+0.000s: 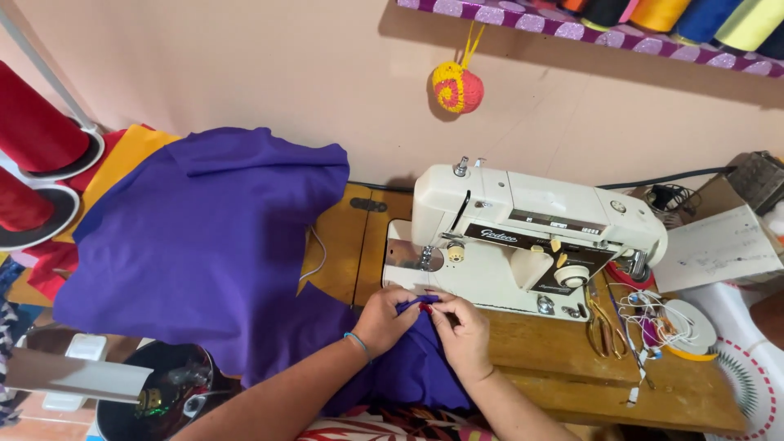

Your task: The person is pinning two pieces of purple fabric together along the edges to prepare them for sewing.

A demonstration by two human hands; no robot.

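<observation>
Hands met at the near edge of the cream metal sewing machine (523, 245). The left hand (384, 320), wearing a thin blue wrist band, and the right hand (464, 333) were close together, fingers pressed on a small fold of the large purple cloth (204, 245). Both sets of fingers pinched that fold just in front of the machine's base; a small red detail showed between them, too small to identify.

The purple cloth ran from the pinched fold down under both forearms and spread left in a wide heap over the brown wooden table (572, 367), covering most of its left half. An orange cloth (131, 155) lay beneath it at the far left.

To the right of the machine, on the table, lay gold-handled scissors (603, 327) beside a tangle of white cord and a roll of white tape (682, 322). Red thread cones (37, 131) stood at the far left. A yellow and pink knitted ball (457, 87) hung on the far wall below a purple glitter shelf (588, 33) carrying coloured thread cones.
</observation>
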